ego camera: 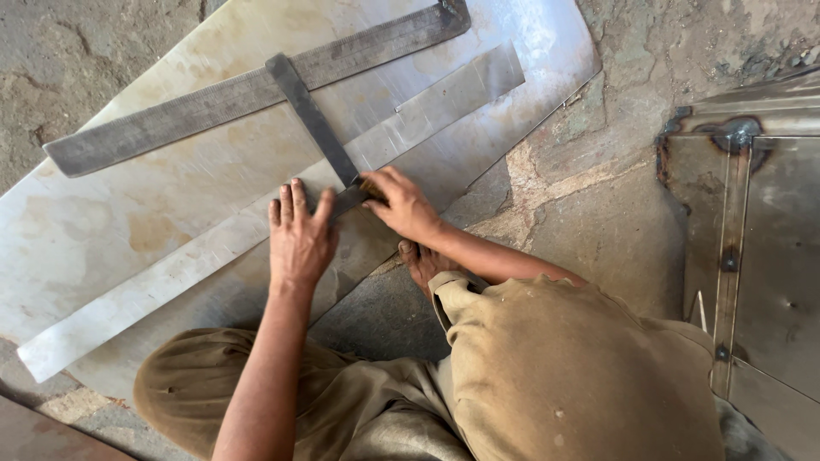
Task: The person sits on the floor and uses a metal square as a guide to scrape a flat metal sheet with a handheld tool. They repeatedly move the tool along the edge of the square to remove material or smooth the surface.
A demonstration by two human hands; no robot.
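Note:
A large shiny metal sheet (154,196) lies on the stone floor, with a long narrow metal strip (427,107) across it. On top rests a dark steel square (312,115) whose long blade runs toward the upper right and whose short arm points toward me. My left hand (299,239) presses flat on the strip beside the end of the short arm, fingers apart. At the tip of that arm, my right hand (403,205) pinches a small thin marking tool (369,187), mostly hidden by the fingers.
A welded metal box or panel (752,239) with dark weld spots stands at the right. My knees in tan trousers (555,376) and a bare foot (423,260) are close to the sheet's near edge. Rough stone floor (598,188) surrounds it all.

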